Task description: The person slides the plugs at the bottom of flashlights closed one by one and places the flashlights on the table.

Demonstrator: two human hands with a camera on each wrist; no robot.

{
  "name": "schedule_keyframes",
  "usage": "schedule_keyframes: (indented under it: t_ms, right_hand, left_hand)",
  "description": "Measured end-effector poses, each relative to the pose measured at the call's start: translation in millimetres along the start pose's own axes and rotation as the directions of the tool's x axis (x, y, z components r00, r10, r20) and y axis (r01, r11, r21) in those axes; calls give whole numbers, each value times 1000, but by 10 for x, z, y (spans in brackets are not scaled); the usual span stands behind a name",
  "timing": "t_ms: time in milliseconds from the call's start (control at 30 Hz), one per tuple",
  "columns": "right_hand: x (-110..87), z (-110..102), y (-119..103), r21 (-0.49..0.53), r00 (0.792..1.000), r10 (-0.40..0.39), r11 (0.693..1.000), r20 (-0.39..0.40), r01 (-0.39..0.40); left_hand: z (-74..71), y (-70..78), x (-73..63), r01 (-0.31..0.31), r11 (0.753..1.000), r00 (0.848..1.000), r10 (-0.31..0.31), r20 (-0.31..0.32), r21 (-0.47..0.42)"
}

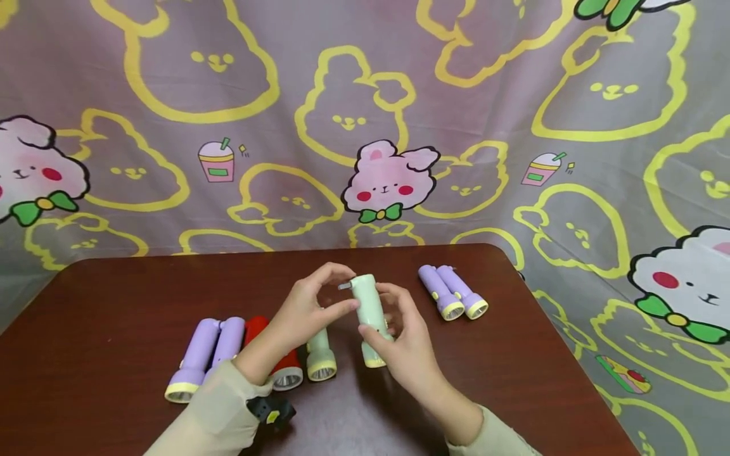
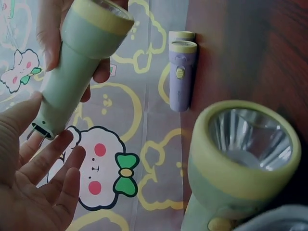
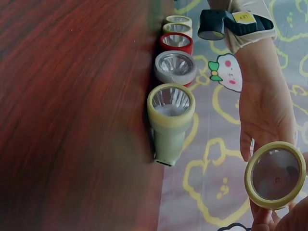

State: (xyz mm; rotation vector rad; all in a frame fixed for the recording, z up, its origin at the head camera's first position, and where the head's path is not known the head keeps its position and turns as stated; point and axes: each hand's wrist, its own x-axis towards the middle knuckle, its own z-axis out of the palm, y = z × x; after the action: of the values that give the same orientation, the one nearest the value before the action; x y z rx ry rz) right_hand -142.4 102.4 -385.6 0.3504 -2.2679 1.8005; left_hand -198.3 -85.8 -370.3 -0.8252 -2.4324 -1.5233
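A pale green flashlight (image 1: 369, 301) with a yellow rim is held in the air above the table. My right hand (image 1: 407, 345) grips its body close to the lamp end. At the tail, my left hand (image 1: 305, 310) pinches it between thumb and index finger, the other fingers spread in the left wrist view. Metal plug prongs (image 2: 38, 132) stick out from the tail. In the right wrist view the lens (image 3: 275, 175) faces the camera. Another pale green flashlight (image 1: 320, 362) lies on the table beneath my left hand.
Red flashlights (image 1: 287, 370), partly hidden by my left forearm, lie left of the green one. Farther left are two purple flashlights (image 1: 196, 354). Two more purple flashlights (image 1: 447, 294) lie at the back right of the dark wooden table (image 1: 485, 380). A patterned curtain (image 1: 285, 139) hangs behind.
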Motion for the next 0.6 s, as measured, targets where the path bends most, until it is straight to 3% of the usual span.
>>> schedule_keyframes:
  t_ms: [300, 600]
  right_hand:
    - [-20, 10, -62, -10, 999, -18, 1000, -50, 18]
    - [-61, 33, -103, 31, 999, -12, 999, -51, 14]
  left_hand:
    - [56, 55, -37, -31, 998, 1000, 31, 5, -63]
    - [41, 101, -64, -10, 994, 1000, 9, -10, -111]
